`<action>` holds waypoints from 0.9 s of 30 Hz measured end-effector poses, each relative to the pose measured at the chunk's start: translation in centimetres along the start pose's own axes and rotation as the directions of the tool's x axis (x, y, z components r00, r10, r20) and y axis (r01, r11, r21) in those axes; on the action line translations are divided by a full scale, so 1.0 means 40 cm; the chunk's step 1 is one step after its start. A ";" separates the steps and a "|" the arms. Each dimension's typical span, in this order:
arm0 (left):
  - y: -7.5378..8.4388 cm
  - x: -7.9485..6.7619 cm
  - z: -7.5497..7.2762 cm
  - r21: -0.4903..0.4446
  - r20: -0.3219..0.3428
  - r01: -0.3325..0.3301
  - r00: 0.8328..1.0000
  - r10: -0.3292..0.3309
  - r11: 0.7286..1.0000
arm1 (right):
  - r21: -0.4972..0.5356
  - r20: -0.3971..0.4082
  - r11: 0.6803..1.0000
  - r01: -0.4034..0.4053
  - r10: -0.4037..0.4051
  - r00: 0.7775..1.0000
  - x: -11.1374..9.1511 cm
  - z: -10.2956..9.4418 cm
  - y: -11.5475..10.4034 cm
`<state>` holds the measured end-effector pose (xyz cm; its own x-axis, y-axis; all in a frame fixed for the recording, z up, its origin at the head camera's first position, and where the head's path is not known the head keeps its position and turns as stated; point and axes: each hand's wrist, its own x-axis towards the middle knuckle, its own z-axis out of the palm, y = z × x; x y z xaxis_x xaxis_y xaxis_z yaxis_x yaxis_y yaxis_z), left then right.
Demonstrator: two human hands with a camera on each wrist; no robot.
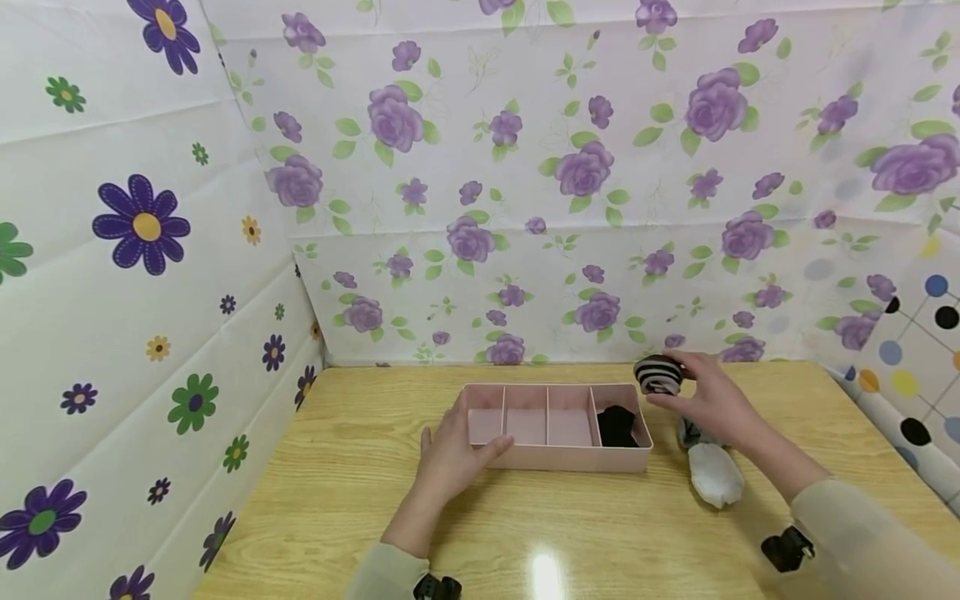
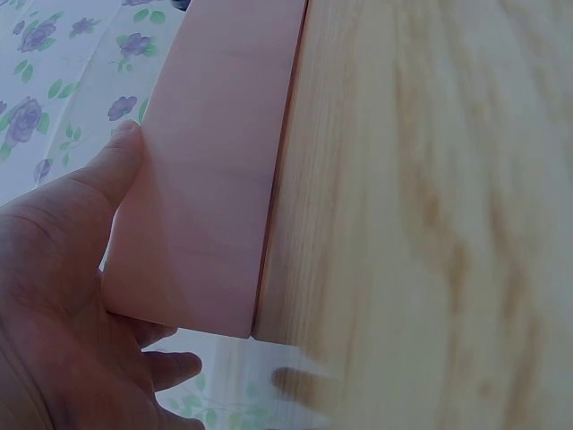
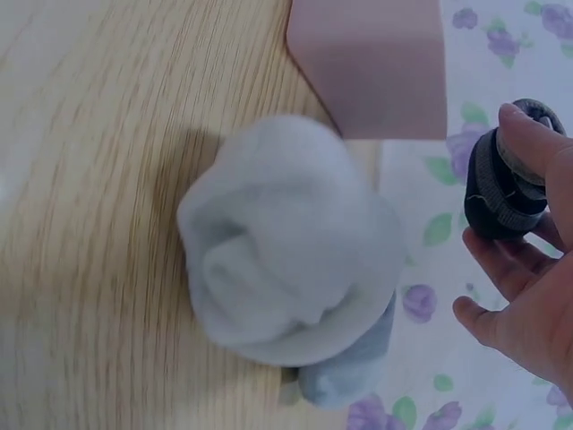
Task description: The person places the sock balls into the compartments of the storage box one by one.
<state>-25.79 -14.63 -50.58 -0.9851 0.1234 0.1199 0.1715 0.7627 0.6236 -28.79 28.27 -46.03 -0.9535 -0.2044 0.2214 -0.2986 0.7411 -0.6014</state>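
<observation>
Right hand (image 1: 705, 398): pinched a striped rolled sock (image 1: 658, 375) near the right rear corner of the pink divided box (image 1: 570, 459).
Left hand (image 1: 452, 454): rested on the box's left end, thumb and fingers apart.
Rightmost compartment (image 1: 618, 395): contained a black cloth bundle (image 1: 617, 427).
Wooden table (image 1: 322, 508): bore a white rolled sock (image 1: 716, 477) beside a grey sock (image 3: 349, 369).
</observation>
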 end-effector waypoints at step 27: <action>0.002 -0.005 0.003 -0.015 -0.010 -0.010 1.000 0.010 1.000 | 0.073 0.108 0.995 0.069 -0.076 0.991 0.005 0.069 -0.108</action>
<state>-25.59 -14.51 -50.64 -0.9831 0.1244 0.1341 0.1816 0.7517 0.6340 -27.80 23.25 -45.52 -0.9268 -0.3283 0.1824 -0.3655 0.6768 -0.6390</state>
